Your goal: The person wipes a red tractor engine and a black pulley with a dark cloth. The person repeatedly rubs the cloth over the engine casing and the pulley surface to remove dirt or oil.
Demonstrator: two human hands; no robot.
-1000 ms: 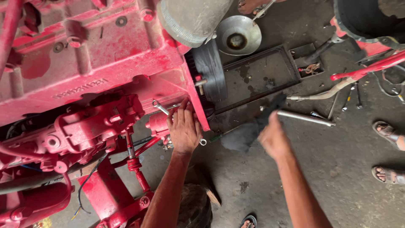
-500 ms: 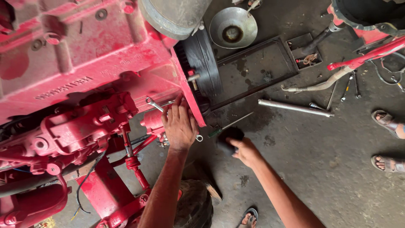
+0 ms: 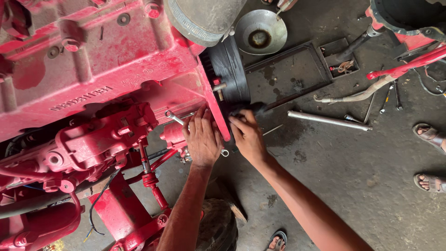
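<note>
Red engine block [image 3: 102, 69], edge flange: left hand [image 3: 202, 137] clenched around a spanner [image 3: 175, 118] to turn a fastener; right hand [image 3: 247, 135] grips the black flywheel [image 3: 230, 76] rim, seemingly steadying it.

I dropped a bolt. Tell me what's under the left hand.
The left hand covers a wrench, whose ends stick out, on the red engine. Anything beneath the palm is hidden.

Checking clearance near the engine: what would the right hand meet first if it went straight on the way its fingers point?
Probably the black flywheel: the right hand points up-left at its lower edge, seemingly touching already; depth is unclear.
</note>
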